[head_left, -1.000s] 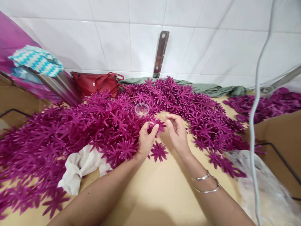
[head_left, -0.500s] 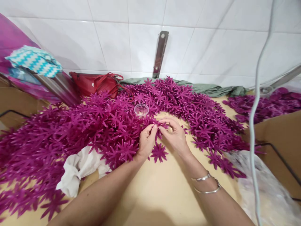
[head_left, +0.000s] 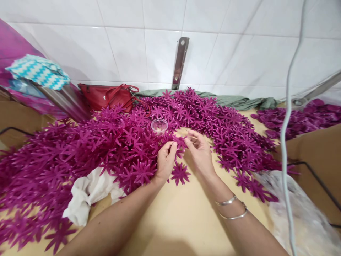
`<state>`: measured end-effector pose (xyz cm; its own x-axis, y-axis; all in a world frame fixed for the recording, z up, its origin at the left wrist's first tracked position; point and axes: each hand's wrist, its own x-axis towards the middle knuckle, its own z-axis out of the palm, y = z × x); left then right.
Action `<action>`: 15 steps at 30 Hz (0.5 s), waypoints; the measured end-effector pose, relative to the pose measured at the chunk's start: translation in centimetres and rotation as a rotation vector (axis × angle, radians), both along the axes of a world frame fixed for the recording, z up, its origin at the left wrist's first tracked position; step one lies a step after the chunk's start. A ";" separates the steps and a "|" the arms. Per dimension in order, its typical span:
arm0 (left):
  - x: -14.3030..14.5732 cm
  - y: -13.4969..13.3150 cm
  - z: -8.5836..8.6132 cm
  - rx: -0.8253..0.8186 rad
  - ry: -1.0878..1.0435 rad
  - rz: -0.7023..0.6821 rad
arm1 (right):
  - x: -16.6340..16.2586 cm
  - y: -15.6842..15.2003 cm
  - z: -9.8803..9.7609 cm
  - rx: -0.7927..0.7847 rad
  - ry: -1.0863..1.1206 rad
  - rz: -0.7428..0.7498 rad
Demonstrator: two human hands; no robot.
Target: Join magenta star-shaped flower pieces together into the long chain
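My left hand pinches a magenta star-shaped flower piece between thumb and fingers. My right hand is curled beside it, its fingertips touching the same flower piece from the right. Another flower piece lies flat on the tan table just below my hands. A big heap of the same magenta flower pieces curves around my hands from left to right. A small clear plastic cup sits in the heap just beyond my fingers.
A white cloth lies at the heap's near left edge. A red handbag and a green cloth lie against the white tiled wall. A clear plastic bag and a hanging grey cable are on the right.
My right hand came in from the right to meet the flower piece held in my left hand, pinched it, then loosened slightly. The left hand stayed almost in place.
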<state>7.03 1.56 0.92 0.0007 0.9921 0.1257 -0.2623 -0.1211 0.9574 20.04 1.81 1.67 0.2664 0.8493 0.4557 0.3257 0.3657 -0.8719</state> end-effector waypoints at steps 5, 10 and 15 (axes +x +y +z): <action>0.1 0.2 -0.4 0.000 -0.015 0.069 | 0.1 -1.0 1.4 0.265 -0.535 -0.152; 0.0 0.0 -0.2 0.007 -0.016 0.044 | 0.0 -0.7 0.7 0.221 -0.528 -0.135; 0.1 0.1 -0.3 -0.019 -0.060 -0.033 | -0.2 -0.4 0.5 0.023 -0.185 0.021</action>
<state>7.13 1.62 0.57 0.0260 0.9939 0.1073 -0.3225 -0.0933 0.9420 19.87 1.45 2.12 0.1586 0.8425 0.5148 0.4722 0.3932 -0.7890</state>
